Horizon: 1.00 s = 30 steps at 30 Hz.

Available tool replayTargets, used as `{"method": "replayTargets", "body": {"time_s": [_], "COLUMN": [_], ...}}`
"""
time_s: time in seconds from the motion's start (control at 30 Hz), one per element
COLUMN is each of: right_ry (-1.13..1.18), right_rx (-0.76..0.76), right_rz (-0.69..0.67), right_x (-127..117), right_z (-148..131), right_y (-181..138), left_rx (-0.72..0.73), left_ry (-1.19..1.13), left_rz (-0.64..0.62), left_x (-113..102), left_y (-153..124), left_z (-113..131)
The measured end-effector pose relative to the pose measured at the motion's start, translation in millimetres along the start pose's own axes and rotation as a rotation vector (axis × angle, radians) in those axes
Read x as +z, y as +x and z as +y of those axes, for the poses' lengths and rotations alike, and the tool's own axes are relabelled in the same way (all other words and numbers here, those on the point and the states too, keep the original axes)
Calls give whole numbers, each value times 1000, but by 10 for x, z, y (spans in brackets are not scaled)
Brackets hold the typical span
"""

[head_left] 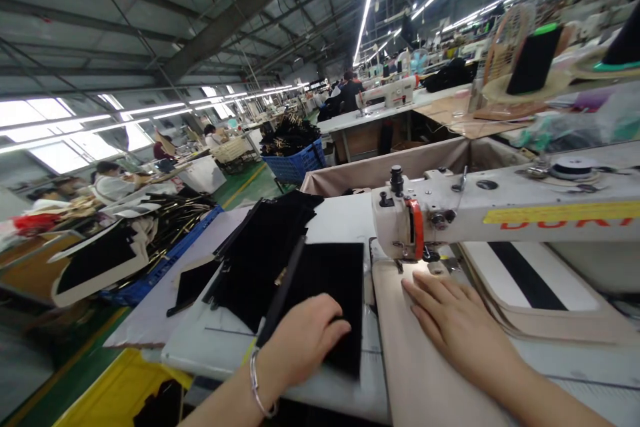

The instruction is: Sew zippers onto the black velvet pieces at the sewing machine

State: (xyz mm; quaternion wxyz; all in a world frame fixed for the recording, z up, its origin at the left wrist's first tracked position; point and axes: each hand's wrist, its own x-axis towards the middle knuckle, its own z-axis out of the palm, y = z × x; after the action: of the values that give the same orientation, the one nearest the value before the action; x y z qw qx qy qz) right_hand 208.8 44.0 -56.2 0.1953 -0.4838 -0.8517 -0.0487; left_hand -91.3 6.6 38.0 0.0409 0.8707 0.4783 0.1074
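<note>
My right hand (445,310) lies flat on a long pale beige fabric piece (405,347), fingers stretched out just in front of the sewing machine's needle area (420,260). The beige piece runs under the machine head (400,227) and down toward me. My left hand (310,333), with a bracelet (257,383) at its wrist, has its fingers curled over a black fabric panel (335,280) left of the needle. A dark strip (283,293) with a small brass-coloured part runs along that panel's left side. The panel's lower edge is blurred, and my left fingertips are partly hidden.
More black pieces (260,247) are piled left on the table. Beige panels with a black stripe (530,280) lie under the machine arm (550,207). A yellow bin (120,393) stands low at left. Blue crates (295,163) and other people at work are farther back.
</note>
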Motion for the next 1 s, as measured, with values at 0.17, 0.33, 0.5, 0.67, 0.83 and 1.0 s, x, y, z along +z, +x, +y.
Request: {"method": "replayTargets", "body": {"time_s": [0.17, 0.33, 0.5, 0.67, 0.83, 1.0], "right_ry": [7, 30, 53, 46, 38, 43], "right_rx": [-29, -19, -9, -4, -7, 3], "right_rz": [21, 25, 20, 19, 14, 15], "right_x": [-29, -84, -95, -94, -97, -91], "right_z": [-2, -12, -25, -36, -51, -44], "right_y": [-22, -12, -2, -1, 2, -1], "left_rx": [-57, -158, -166, -364, -203, -87], "left_ry": [5, -35, -197, -873, -612, -347], "left_rz": [94, 45, 6, 14, -64, 68], "left_x": [390, 617, 399, 26, 398, 814], "left_y": [523, 1124, 922, 658, 892, 1130], "left_z": [-99, -424, -493, -397, 75, 261]}}
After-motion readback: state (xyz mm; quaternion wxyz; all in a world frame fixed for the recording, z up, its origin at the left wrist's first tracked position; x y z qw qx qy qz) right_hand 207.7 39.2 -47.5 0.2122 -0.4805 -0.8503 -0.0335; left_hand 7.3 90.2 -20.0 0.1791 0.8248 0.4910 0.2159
